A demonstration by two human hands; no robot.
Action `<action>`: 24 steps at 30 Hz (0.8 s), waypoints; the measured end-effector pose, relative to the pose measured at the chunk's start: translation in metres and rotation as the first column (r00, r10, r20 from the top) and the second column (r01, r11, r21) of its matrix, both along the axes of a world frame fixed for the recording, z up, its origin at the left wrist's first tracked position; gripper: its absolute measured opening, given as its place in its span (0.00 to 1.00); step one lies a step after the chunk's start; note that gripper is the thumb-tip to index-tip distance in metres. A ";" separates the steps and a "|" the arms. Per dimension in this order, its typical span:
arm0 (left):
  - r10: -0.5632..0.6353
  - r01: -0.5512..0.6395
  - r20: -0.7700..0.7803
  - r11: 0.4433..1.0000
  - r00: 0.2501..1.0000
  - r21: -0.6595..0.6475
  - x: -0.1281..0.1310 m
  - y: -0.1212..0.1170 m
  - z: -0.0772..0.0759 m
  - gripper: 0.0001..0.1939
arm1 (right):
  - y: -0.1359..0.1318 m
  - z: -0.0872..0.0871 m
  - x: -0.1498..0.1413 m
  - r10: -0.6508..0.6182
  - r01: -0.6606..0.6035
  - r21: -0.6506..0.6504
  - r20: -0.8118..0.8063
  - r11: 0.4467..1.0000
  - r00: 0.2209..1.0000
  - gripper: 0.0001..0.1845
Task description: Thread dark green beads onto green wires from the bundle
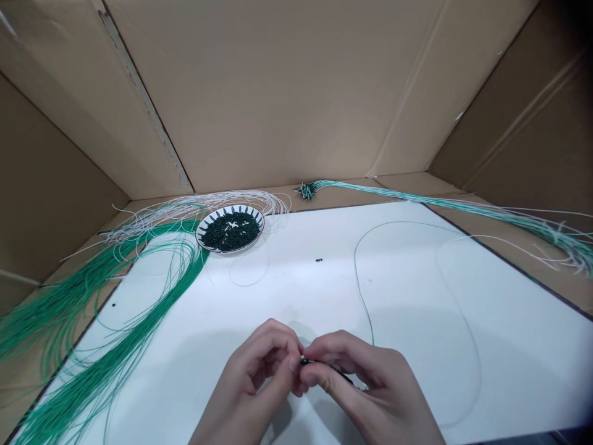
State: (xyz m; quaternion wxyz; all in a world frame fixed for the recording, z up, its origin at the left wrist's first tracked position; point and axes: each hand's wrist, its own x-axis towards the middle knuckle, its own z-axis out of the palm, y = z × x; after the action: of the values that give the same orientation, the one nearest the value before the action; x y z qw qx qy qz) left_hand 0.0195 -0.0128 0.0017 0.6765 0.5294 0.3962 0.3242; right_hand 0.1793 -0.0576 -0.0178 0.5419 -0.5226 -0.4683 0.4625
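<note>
Left hand (252, 377) and right hand (361, 371) pinching a tiny black bead (304, 361) — low over a white board (417, 296)

Both close on it from either side, a firm, steady pinch, with a thin green wire (357, 278) curving away to the right. Farther off, left of centre, a round white plate with a blue-patterned rim (252, 221) holds a heap of dark green beads (229, 233).

Creased tan cardboard walls (278, 93) around a white work surface (509, 371), softly lit
</note>
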 end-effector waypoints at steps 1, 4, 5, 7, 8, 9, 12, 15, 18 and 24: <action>-0.006 0.007 0.012 1.000 1.000 -0.015 0.000 0.000 0.000 0.15 | 0.000 -0.001 0.000 0.013 -0.013 0.000 -0.003 1.000 1.000 0.04; -0.007 0.009 0.052 0.999 0.999 -0.043 0.000 0.000 -0.002 0.17 | -0.001 -0.002 -0.002 0.021 -0.022 -0.019 -0.030 1.000 0.999 0.03; 0.006 -0.003 0.062 0.999 0.998 -0.038 0.000 0.000 -0.003 0.17 | -0.001 -0.002 -0.002 0.017 -0.018 -0.030 -0.034 0.999 0.999 0.02; 0.051 -0.048 0.069 0.998 0.996 -0.034 0.001 0.000 -0.003 0.17 | 0.000 -0.001 -0.003 0.007 -0.009 -0.049 -0.035 0.999 0.999 0.03; 0.078 -0.076 0.066 0.996 0.995 -0.041 0.002 -0.001 -0.003 0.16 | 0.000 0.000 -0.003 0.004 -0.006 -0.053 -0.028 0.999 1.000 0.04; 0.105 -0.102 0.064 0.994 0.992 -0.049 0.002 -0.001 -0.003 0.16 | 0.000 0.001 -0.002 0.000 -0.001 -0.053 -0.018 0.999 1.000 0.05; 0.179 -0.177 0.056 0.983 0.982 -0.050 0.003 -0.002 -0.002 0.15 | -0.001 0.005 0.000 -0.051 0.054 -0.032 0.084 0.998 0.995 0.03; 0.220 -0.220 0.037 0.975 0.975 -0.019 0.002 -0.002 -0.003 0.14 | -0.002 0.009 0.001 -0.096 0.095 0.015 0.243 0.995 0.965 0.07; 0.203 -0.203 0.025 0.979 0.979 -0.024 0.000 -0.002 -0.003 0.12 | -0.002 0.011 0.000 -0.114 0.106 0.044 0.311 0.993 0.943 0.10; 0.187 -0.188 0.031 0.982 0.982 0.018 0.000 -0.003 -0.002 0.08 | -0.001 0.010 -0.001 -0.150 0.121 0.103 0.350 0.987 0.925 0.09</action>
State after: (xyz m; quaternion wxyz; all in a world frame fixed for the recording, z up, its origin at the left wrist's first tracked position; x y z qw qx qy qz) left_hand 0.0197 -0.0153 -0.0006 0.6431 0.4921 0.4308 0.3984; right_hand 0.1787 -0.0588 -0.0079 0.4991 -0.6070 -0.5393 0.3026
